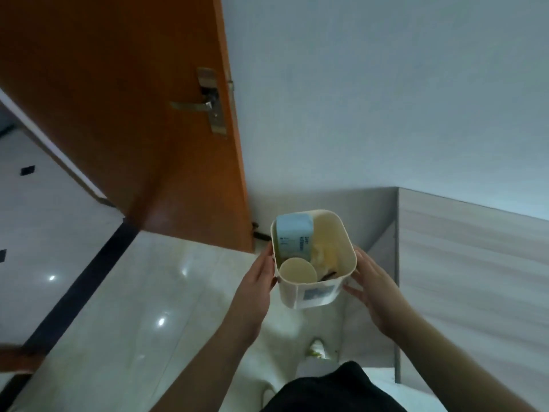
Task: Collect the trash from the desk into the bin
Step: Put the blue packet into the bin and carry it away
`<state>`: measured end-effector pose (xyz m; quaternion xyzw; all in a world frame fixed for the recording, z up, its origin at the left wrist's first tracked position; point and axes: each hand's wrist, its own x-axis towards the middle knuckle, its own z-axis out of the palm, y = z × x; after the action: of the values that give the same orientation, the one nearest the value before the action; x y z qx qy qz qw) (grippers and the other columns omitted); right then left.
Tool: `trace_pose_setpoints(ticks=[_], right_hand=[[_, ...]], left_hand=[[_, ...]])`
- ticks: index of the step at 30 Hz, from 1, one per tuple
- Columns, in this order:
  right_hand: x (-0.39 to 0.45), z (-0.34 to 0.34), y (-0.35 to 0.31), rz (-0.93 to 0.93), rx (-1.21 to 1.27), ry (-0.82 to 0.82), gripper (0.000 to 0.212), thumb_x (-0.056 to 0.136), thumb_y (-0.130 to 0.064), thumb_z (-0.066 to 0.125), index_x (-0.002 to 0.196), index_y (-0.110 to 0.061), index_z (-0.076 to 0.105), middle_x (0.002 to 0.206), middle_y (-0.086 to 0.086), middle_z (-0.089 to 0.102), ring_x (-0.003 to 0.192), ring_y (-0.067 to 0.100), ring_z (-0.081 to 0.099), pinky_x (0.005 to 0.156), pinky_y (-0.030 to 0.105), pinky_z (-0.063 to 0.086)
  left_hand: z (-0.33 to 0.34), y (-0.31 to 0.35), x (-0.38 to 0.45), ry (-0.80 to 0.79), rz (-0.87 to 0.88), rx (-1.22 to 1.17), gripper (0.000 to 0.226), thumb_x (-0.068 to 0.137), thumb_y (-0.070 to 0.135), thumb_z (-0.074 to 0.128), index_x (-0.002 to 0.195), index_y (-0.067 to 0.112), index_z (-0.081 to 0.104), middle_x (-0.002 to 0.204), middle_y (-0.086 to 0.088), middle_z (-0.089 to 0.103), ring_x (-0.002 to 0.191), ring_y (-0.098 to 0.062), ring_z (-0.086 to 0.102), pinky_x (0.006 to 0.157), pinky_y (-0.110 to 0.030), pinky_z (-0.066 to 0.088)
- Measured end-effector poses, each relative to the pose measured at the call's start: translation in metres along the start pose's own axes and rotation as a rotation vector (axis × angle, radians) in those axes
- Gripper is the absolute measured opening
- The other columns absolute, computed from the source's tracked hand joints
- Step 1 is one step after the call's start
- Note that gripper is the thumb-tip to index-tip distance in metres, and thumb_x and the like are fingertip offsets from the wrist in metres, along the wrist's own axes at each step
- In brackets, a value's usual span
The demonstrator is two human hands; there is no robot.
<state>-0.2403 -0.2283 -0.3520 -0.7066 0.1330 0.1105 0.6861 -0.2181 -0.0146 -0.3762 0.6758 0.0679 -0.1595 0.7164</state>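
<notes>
Holding the bin [313, 292] between both palms, the person keeps it upright above the glossy floor [124, 292], so the trash inside cannot fall out. The left hand [258, 281] lies flat against the left wall of the bin, its fingers [267, 260] straight and pressed together, reaching up to the rim. The right hand [371, 281] presses the opposite wall; its fingers are a little spread, with the thumb [355, 292] lower, near the front corner. No finger hooks over the rim, so the grip seems to work only by squeezing from two sides.

Between the two hands, inside the bin, a light blue packet [294, 236] stands at the far end, beyond the fingertips. A round beige cup [298, 272] sits just inside the left fingers, and some yellowish crumpled scraps [325, 257] lie nearer the right fingers. The desk itself I cannot identify with certainty; a grey wooden panel [475, 278] stands beyond the right hand, and an orange door [133, 114] is beyond the left one.

Since the trash is already inside, I judge that collecting is nearly finished, and the bin probably will be put down next.
</notes>
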Motion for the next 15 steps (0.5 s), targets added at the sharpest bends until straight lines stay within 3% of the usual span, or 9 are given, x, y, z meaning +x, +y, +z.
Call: trace_pose_setpoints(ticks=[3, 6, 8, 11, 15], right_hand=[[0.008, -0.02, 0.001, 0.009, 0.045, 0.083, 0.027, 0.097, -0.046, 0.039, 0.114, -0.05, 0.06, 0.11, -0.018, 0.068, 0.102, -0.001, 0.063, 0.067, 0.018, 0.054], [0.02, -0.045, 0.002, 0.026, 0.08, 0.153, 0.028, 0.098, -0.048, 0.037, 0.117, -0.05, 0.058, 0.113, -0.019, 0.067, 0.103, -0.002, 0.063, 0.074, 0.021, 0.051], [0.031, -0.066, 0.005, 0.036, 0.11, 0.2, 0.028, 0.099, -0.046, 0.037, 0.116, -0.049, 0.06, 0.112, -0.018, 0.068, 0.102, 0.0, 0.064, 0.075, 0.024, 0.051], [0.051, -0.104, 0.009, 0.046, 0.152, 0.276, 0.028, 0.1, -0.041, 0.038, 0.114, -0.044, 0.063, 0.108, -0.014, 0.07, 0.1, 0.002, 0.065, 0.078, 0.027, 0.054], [0.071, -0.15, 0.01, 0.042, 0.186, 0.422, 0.03, 0.1, -0.037, 0.039, 0.106, -0.047, 0.066, 0.105, -0.016, 0.071, 0.096, 0.0, 0.066, 0.066, 0.015, 0.055]], left_hand=[[0.019, 0.006, 0.026, -0.11, -0.049, 0.009, 0.036, 0.101, 0.05, 0.033, 0.133, 0.052, 0.051, 0.131, 0.029, 0.057, 0.115, 0.011, 0.055, 0.098, -0.028, 0.047], [0.045, 0.013, 0.059, -0.196, -0.111, 0.02, 0.036, 0.089, 0.063, 0.033, 0.114, 0.057, 0.058, 0.11, 0.036, 0.066, 0.103, 0.016, 0.058, 0.09, -0.025, 0.049], [0.066, 0.017, 0.083, -0.242, -0.144, 0.021, 0.035, 0.091, 0.06, 0.032, 0.109, 0.053, 0.062, 0.104, 0.031, 0.07, 0.1, 0.013, 0.061, 0.088, -0.026, 0.05], [0.103, 0.017, 0.12, -0.299, -0.226, 0.015, 0.038, 0.099, 0.052, 0.029, 0.118, 0.044, 0.061, 0.117, 0.018, 0.069, 0.103, 0.007, 0.063, 0.087, -0.026, 0.052], [0.154, 0.017, 0.162, -0.404, -0.349, 0.024, 0.047, 0.1, 0.051, 0.031, 0.131, 0.029, 0.058, 0.129, 0.007, 0.065, 0.116, -0.004, 0.06, 0.091, -0.031, 0.053]])
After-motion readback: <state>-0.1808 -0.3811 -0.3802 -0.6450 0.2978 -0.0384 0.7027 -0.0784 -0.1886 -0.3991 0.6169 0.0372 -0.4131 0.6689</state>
